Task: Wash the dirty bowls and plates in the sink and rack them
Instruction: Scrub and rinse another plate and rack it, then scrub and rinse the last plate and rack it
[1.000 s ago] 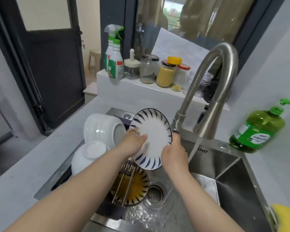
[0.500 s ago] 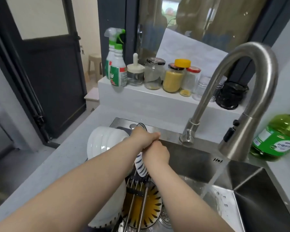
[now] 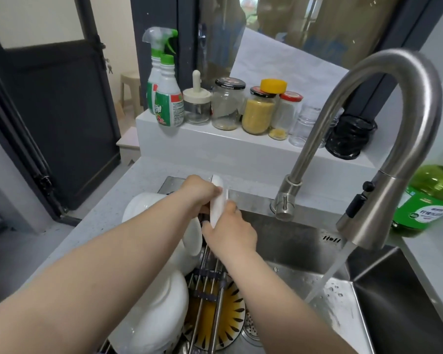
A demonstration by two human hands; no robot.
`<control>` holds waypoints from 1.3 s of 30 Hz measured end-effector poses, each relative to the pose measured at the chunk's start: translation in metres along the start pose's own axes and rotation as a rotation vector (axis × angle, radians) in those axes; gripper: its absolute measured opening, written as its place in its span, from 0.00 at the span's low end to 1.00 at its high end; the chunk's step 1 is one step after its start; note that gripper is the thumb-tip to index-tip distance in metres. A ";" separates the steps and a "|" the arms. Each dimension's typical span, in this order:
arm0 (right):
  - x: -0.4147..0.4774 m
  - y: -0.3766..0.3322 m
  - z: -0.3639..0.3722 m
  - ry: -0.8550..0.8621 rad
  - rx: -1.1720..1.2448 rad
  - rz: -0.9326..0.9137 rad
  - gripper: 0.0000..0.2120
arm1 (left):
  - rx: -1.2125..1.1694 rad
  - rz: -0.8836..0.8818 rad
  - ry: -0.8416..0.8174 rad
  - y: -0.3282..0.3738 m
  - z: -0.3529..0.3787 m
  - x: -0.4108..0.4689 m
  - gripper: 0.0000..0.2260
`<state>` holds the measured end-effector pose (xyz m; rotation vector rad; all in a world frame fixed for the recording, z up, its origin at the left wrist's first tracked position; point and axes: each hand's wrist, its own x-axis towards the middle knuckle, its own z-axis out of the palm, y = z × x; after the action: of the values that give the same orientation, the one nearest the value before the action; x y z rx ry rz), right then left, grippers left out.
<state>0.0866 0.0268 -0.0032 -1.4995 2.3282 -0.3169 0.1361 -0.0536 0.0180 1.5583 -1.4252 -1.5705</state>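
- Step in hand, as I judge it: racking a washed dish; the small white round plate [image 3: 218, 200] stands on edge over the far end of the steel-rod rack [image 3: 210, 279] across the left of the stainless steel sink [image 3: 304, 241], just beside the upturned white ceramic bowls [image 3: 151, 310] on that rack.
- Left hand [image 3: 198, 192]: its grip is closed over the plate's upper rim, fingers curled round it; right hand [image 3: 232, 232]: its grip pinches the plate's lower near edge; both hold the one plate.
- Whether the plate's bottom edge sits between the rods I cannot tell; the hands hide it.
- Left to wash, by the look of it: a yellow plate with dark rays [image 3: 232, 310] lying under the rack in the sink bottom; the brushed steel tap [image 3: 399, 118] runs, its water [image 3: 330, 274] falling right of the rack, apart from both hands.
- Next move, I judge: ease the plate down until the rods catch it; let go one hand at a time so it does not tip; then reach under the rack for the yellow plate.
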 end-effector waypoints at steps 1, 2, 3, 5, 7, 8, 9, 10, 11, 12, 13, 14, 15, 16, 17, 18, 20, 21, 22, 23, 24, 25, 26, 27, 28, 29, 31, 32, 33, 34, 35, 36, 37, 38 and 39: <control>0.000 0.000 0.001 -0.002 -0.002 -0.018 0.29 | -0.012 -0.008 -0.022 -0.001 -0.004 0.002 0.10; 0.000 0.000 0.004 -0.009 0.000 -0.032 0.29 | -0.005 -0.010 -0.037 -0.003 -0.008 0.003 0.10; -0.001 -0.002 0.007 -0.020 0.006 -0.041 0.29 | 0.010 -0.014 -0.044 -0.006 -0.012 0.003 0.08; -0.001 -0.005 0.015 -0.049 0.025 -0.048 0.28 | 0.036 -0.037 -0.044 -0.011 -0.017 0.002 0.04; -0.001 -0.008 0.024 -0.074 0.037 -0.048 0.28 | 0.064 -0.074 -0.051 -0.019 -0.023 0.005 0.01; -0.001 -0.010 0.028 -0.080 0.038 -0.048 0.28 | 0.079 -0.091 -0.050 -0.023 -0.025 0.006 0.03; -0.001 -0.011 0.031 -0.088 0.039 -0.046 0.28 | 0.090 -0.104 -0.051 -0.028 -0.028 0.010 0.04; -0.001 -0.012 0.034 -0.099 0.038 -0.044 0.27 | 0.096 -0.111 -0.053 -0.031 -0.029 0.012 0.05; 0.000 -0.012 0.037 -0.110 0.038 -0.042 0.27 | 0.106 -0.114 -0.052 -0.035 -0.030 0.014 0.04; 0.000 -0.013 0.039 -0.118 0.042 -0.042 0.27 | 0.112 -0.112 -0.045 -0.038 -0.031 0.016 0.03; 0.000 -0.013 0.042 -0.123 0.050 -0.042 0.26 | 0.120 -0.110 -0.037 -0.040 -0.032 0.017 0.03; 0.000 -0.014 0.045 -0.125 0.053 -0.047 0.26 | 0.132 -0.107 -0.038 -0.042 -0.032 0.019 0.05; 0.001 -0.014 0.047 -0.127 0.047 -0.054 0.25 | 0.153 -0.106 -0.042 -0.044 -0.032 0.020 0.06; 0.001 -0.015 0.049 -0.127 0.032 -0.066 0.25 | 0.192 -0.098 -0.042 -0.044 -0.034 0.021 0.05; 0.002 -0.016 0.051 -0.129 0.012 -0.077 0.25 | 0.242 -0.094 -0.036 -0.044 -0.035 0.022 0.05; 0.002 -0.017 0.052 -0.133 -0.002 -0.086 0.26 | 0.303 -0.092 -0.026 -0.044 -0.038 0.023 0.08; 0.003 -0.018 0.054 -0.145 -0.009 -0.100 0.28 | 0.451 -0.066 -0.008 -0.040 -0.042 0.023 0.13; 0.004 -0.018 0.054 -0.151 -0.004 -0.105 0.28 | 0.568 -0.040 0.001 -0.039 -0.044 0.024 0.14; 0.004 -0.018 0.055 -0.157 0.002 -0.110 0.29 | 0.688 -0.016 0.008 -0.038 -0.046 0.024 0.15; 0.005 -0.016 0.056 -0.166 0.009 -0.115 0.29 | 0.789 0.006 0.016 -0.037 -0.047 0.024 0.17; 0.006 -0.015 0.057 -0.181 0.019 -0.122 0.30 | 0.873 0.016 0.027 -0.036 -0.049 0.023 0.18; 0.006 -0.013 0.059 -0.201 0.034 -0.132 0.31 | 0.941 0.034 0.045 -0.036 -0.051 0.023 0.19; 0.005 -0.012 0.062 -0.227 0.057 -0.145 0.32 | 1.005 0.050 0.070 -0.035 -0.053 0.022 0.19; 0.004 -0.010 0.065 -0.255 0.086 -0.163 0.33 | 1.064 0.063 0.100 -0.035 -0.056 0.021 0.18; 0.002 -0.009 0.069 -0.275 0.121 -0.181 0.33 | 1.114 0.075 0.131 -0.034 -0.059 0.020 0.17; 0.002 -0.008 0.072 -0.287 0.161 -0.192 0.33 | 1.152 0.082 0.159 -0.034 -0.061 0.020 0.16; 0.001 -0.002 0.075 -0.301 0.253 -0.193 0.32 | 1.179 0.085 0.180 -0.034 -0.065 0.019 0.16; 0.002 0.001 0.074 -0.313 0.300 -0.187 0.31 | 1.170 0.090 0.180 -0.035 -0.066 0.018 0.16; 0.002 0.004 0.073 -0.323 0.346 -0.178 0.30 | 1.154 0.097 0.175 -0.035 -0.067 0.017 0.16; 0.002 0.008 0.071 -0.325 0.387 -0.170 0.29 | 1.126 0.106 0.170 -0.036 -0.066 0.016 0.16; 0.000 0.013 0.070 -0.311 0.418 -0.162 0.28 | 1.078 0.124 0.162 -0.036 -0.065 0.013 0.16; -0.002 0.018 0.068 -0.286 0.447 -0.152 0.27 | 1.011 0.160 0.156 -0.034 -0.064 0.009 0.16; -0.004 0.024 0.068 -0.257 0.478 -0.137 0.26 | 0.935 0.211 0.154 -0.032 -0.061 0.004 0.17; -0.008 0.031 0.067 -0.235 0.514 -0.122 0.25 | 0.862 0.273 0.165 -0.028 -0.056 -0.004 0.17; -0.015 0.040 0.066 -0.220 0.548 -0.114 0.23 | 0.798 0.340 0.186 -0.025 -0.049 -0.016 0.16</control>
<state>0.0862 0.0571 -0.0761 -1.3103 1.7920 -0.7131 0.1926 -0.0466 0.0119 1.6691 -2.2078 -0.6502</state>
